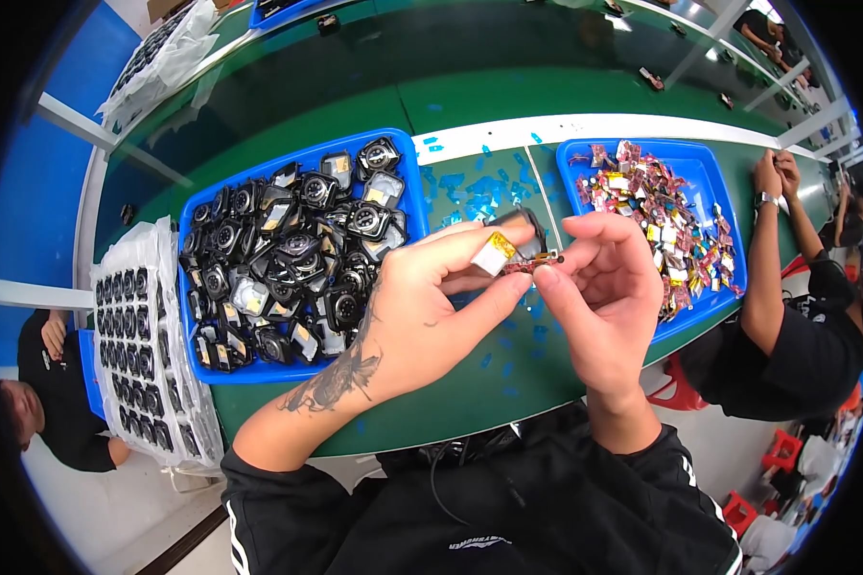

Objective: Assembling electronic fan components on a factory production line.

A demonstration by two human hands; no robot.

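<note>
My left hand [431,297] is closed round a black smartwatch case [525,226], held above the table between the two blue trays. A silver battery [493,255] with yellow tape sticks out beside the case, over my left fingers. Next to it is a small reddish circuit board [535,264]; my right hand [609,297] pinches its end between thumb and forefinger. Whether the board is still joined to the case cannot be made out.
On the left, a blue tray [414,177] is heaped with black watch cases. The right-hand blue tray [724,206] holds loose batteries and reddish boards. Blue film scraps [484,192] litter the green table. Stacked trays [139,335] stand far left; a co-worker [772,326] sits at right.
</note>
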